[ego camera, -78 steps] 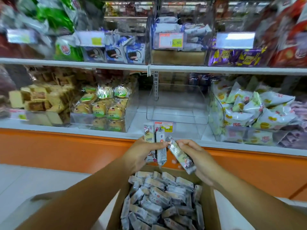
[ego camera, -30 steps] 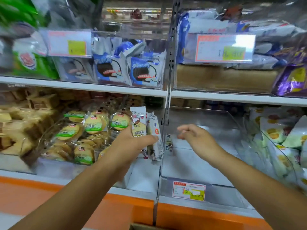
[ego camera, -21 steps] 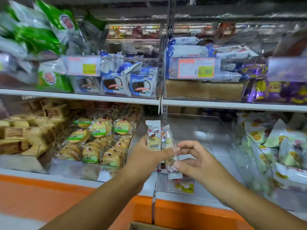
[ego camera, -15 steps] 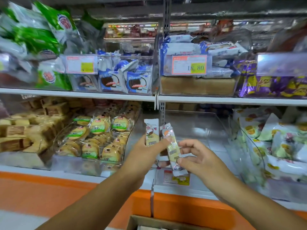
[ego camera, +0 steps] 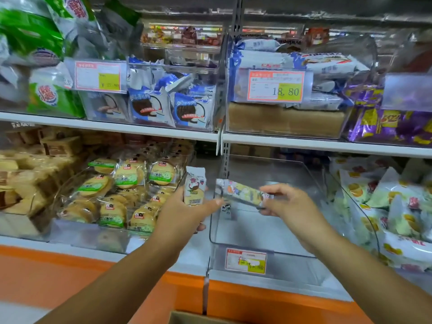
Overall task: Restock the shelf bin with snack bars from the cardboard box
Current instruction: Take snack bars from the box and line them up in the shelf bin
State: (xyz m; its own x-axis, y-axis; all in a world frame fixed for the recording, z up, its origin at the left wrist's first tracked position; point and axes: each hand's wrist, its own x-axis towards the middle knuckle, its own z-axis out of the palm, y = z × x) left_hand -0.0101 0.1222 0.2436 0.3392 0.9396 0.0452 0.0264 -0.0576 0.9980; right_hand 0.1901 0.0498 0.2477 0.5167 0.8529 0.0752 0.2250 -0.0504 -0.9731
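Snack bar (ego camera: 243, 192) pinched in your right hand (ego camera: 292, 206) over the bin (ego camera: 268, 252), left hand (ego camera: 182, 213) gripping another bar (ego camera: 195, 189) upright.

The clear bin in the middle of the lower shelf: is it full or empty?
Nearly empty. The clear bin shows its bare floor; only one small packet stands inside, near its left wall.

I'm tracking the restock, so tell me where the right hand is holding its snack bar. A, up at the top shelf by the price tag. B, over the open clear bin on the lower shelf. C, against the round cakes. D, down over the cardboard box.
B: the right hand pinches the snack bar over the clear bin, not yet released.
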